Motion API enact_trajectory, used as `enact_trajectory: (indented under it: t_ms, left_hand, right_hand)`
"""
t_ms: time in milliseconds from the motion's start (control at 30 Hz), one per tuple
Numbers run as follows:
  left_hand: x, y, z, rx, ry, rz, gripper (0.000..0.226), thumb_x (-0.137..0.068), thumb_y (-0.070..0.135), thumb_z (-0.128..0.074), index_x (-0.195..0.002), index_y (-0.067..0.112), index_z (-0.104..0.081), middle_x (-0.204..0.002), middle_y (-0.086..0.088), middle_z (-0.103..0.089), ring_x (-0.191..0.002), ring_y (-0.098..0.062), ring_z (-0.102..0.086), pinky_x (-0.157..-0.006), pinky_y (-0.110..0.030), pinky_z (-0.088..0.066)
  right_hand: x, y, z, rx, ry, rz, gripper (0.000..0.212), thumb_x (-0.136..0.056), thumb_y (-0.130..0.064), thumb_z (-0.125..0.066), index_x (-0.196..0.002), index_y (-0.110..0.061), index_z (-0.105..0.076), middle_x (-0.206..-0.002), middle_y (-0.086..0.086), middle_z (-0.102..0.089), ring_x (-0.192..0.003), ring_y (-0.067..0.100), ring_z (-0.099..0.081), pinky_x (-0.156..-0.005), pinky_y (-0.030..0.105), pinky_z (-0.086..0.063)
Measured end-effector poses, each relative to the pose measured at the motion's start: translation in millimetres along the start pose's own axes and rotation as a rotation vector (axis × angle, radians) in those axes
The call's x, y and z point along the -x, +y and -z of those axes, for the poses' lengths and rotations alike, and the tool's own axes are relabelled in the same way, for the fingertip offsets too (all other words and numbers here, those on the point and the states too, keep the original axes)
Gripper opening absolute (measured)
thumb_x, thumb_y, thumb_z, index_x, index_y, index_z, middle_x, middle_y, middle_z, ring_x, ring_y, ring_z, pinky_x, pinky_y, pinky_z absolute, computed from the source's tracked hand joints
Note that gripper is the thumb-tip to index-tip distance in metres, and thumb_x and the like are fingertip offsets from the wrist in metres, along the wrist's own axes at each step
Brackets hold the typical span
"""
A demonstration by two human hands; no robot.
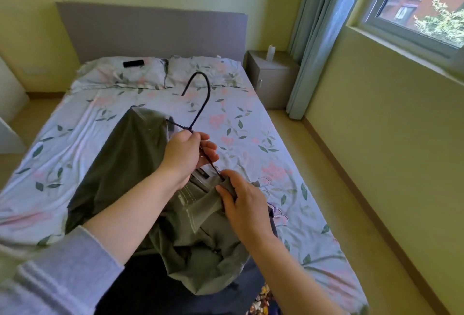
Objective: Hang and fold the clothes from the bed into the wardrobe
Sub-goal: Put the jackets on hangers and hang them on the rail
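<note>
An olive-green garment point(120, 164) hangs over the middle of the bed, partly draped on a dark wire hanger point(200, 103). My left hand point(185, 154) grips the hanger just below its hook, with one hanger arm running through the fingers. My right hand point(243, 204) pinches the garment's neck edge where the hanger arm enters it. A white label shows inside the collar between my hands. More dark clothing point(175, 289) lies bunched at the near edge of the bed, partly hidden by my arms.
The bed point(75, 144) has a floral sheet and two pillows point(140, 73); a black phone point(133, 63) lies on the left one. Several light hangers point(276, 211) rest on the sheet beside my right hand. A grey nightstand point(271, 73), curtain and window stand at the right.
</note>
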State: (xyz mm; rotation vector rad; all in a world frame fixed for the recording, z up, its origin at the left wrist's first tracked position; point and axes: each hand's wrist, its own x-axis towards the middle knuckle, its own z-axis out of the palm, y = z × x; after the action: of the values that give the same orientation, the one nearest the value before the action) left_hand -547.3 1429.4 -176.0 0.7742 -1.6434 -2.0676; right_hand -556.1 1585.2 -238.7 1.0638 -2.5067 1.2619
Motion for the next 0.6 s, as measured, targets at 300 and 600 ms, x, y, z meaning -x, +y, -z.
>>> enact_trajectory:
  t_ms: [300,600]
  left_hand:
    - [-33.6,-25.8,-40.3,-0.311,0.031,-0.222,0.028,-0.105,0.026,-0.037,-0.092,0.015,-0.059,-0.070,0.002,-0.069,-0.062,-0.015,-0.067,-0.065,-0.030,-0.056]
    - [-67.3,-104.7,-64.8,-0.335,0.049,0.018,0.026,-0.105,0.016,-0.037,-0.091,0.006,-0.057,-0.066,-0.004,-0.068,-0.054,-0.015,-0.064,-0.062,-0.030,-0.056]
  right_hand:
    - [-24.6,64.7,19.5,-0.166,-0.196,-0.064,0.062,-0.085,-0.061,-0.060,-0.138,-0.043,-0.034,-0.092,-0.029,-0.053,-0.077,-0.004,-0.054,-0.063,0.006,-0.043]
    - [-31.6,183.8,22.2,-0.161,-0.323,-0.399,0.030,-0.097,-0.044,-0.054,-0.123,-0.029,-0.057,-0.098,-0.016,-0.066,-0.073,-0.006,-0.059,-0.067,0.016,-0.046]
